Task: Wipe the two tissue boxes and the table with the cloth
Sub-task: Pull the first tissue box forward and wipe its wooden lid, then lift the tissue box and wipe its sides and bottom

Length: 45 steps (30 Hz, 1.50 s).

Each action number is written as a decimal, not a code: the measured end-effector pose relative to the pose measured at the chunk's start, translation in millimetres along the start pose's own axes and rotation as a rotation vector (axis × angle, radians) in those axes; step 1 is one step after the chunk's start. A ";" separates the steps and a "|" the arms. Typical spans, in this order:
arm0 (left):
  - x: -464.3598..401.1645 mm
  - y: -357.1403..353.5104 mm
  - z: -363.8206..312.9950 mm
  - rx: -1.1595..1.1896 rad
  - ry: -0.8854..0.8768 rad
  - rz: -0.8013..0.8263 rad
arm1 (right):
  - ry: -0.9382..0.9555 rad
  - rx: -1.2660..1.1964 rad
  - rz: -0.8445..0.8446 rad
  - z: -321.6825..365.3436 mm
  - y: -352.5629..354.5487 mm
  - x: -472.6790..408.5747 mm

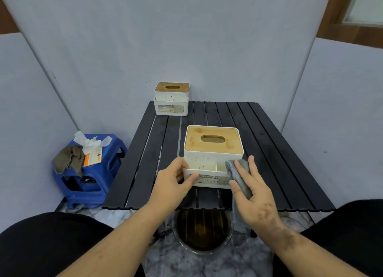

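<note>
A white tissue box (211,152) with a wooden lid stands near the front of the black slatted table (279,162). My left hand (176,179) grips its front left corner, thumb on the front face. My right hand (250,189) presses a grey cloth (238,173) against the box's front right corner, fingers spread; the cloth's tail hangs down past the table edge. A second, similar tissue box (171,99) stands at the table's far left corner.
A blue plastic stool (93,181) left of the table carries a brown rag (68,158) and a torn tissue pack (93,150). A clear bowl of dark liquid (202,229) sits on the floor under the table's front edge. Grey walls close in behind and beside.
</note>
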<state>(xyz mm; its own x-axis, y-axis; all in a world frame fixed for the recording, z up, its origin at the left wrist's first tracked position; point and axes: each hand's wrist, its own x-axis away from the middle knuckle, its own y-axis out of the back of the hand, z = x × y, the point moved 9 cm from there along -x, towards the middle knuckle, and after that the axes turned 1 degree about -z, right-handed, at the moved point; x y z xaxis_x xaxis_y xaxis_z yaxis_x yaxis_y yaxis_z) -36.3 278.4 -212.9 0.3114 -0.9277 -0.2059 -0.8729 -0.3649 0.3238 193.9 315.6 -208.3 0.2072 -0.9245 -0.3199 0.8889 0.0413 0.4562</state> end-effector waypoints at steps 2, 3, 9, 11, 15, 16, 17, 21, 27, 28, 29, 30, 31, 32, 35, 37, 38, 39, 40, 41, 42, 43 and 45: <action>-0.2 0.6 -1.4 -0.004 0.006 -0.013 | -0.062 -0.036 -0.011 -0.8 -1.2 1.7; 0.0 1.2 -1.6 0.006 0.011 -0.021 | -0.085 -0.061 -0.016 0.0 -0.7 1.6; -3.8 8.3 -4.0 0.018 0.055 -0.051 | -0.068 -0.085 -0.019 10.3 2.1 -8.4; -6.1 13.4 -9.3 0.009 0.060 -0.053 | -0.061 -0.076 -0.011 14.3 2.8 -12.5; -10.4 26.0 -27.3 0.006 0.050 -0.064 | -0.014 -0.091 0.006 29.7 4.8 -20.0; -11.7 28.8 -32.8 -0.002 0.042 -0.065 | 0.001 -0.093 0.006 33.1 5.6 -22.1; -12.9 31.4 -38.5 -0.013 0.037 -0.063 | 0.014 -0.094 0.004 36.3 6.3 -24.2; -22.7 40.0 -60.8 -0.037 0.026 -0.050 | 0.042 -0.072 -0.027 47.4 10.1 -35.2; -53.2 43.6 -71.1 -0.072 0.052 -0.072 | 0.065 0.039 0.002 62.3 15.3 -70.6; -58.2 41.1 -71.3 -0.074 0.063 -0.069 | 0.066 0.071 0.026 63.3 14.7 -77.9; -63.1 38.0 -71.3 -0.087 0.072 -0.066 | 0.072 0.114 0.049 63.7 14.2 -85.4; -68.0 35.0 -71.4 -0.112 0.079 -0.068 | 0.080 0.163 0.071 63.4 14.0 -92.6; -73.1 32.5 -71.2 -0.138 0.086 -0.078 | 0.083 0.208 0.089 62.0 14.6 -99.6; -78.1 30.5 -70.1 -0.154 0.094 -0.092 | 0.083 0.241 0.104 60.3 15.9 -105.9; -91.2 25.3 -69.3 -0.201 0.115 -0.117 | 0.100 0.291 0.134 56.5 20.4 -119.6; -98.3 23.4 -71.9 -0.239 0.130 -0.111 | 0.119 0.316 0.146 58.5 23.5 -124.1; -101.6 24.0 -72.9 -0.254 0.141 -0.105 | 0.133 0.318 0.150 61.0 24.7 -125.6; -104.8 26.1 -73.3 -0.265 0.157 -0.101 | 0.154 0.310 0.148 64.4 26.4 -126.8; -108.3 29.3 -72.9 -0.272 0.178 -0.096 | 0.184 0.290 0.138 68.5 28.6 -127.6; -112.2 32.8 -72.7 -0.274 0.198 -0.088 | 0.217 0.258 0.124 73.0 31.1 -128.4; -116.8 36.4 -72.5 -0.274 0.214 -0.078 | 0.245 0.216 0.115 76.3 33.6 -129.0; -121.1 40.1 -72.6 -0.273 0.227 -0.069 | 0.262 0.170 0.114 77.3 35.5 -130.2; -129.9 44.7 -73.4 -0.262 0.243 -0.050 | 0.266 0.092 0.130 72.3 38.1 -134.1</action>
<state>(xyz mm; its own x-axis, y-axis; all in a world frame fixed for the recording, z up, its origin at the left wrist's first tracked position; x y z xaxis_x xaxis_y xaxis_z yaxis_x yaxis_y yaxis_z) -88.2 376.7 -103.8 0.4593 -0.8882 -0.0125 -0.7378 -0.3893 0.5515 170.4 413.7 -87.9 0.4276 -0.7813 -0.4547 0.8096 0.1073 0.5772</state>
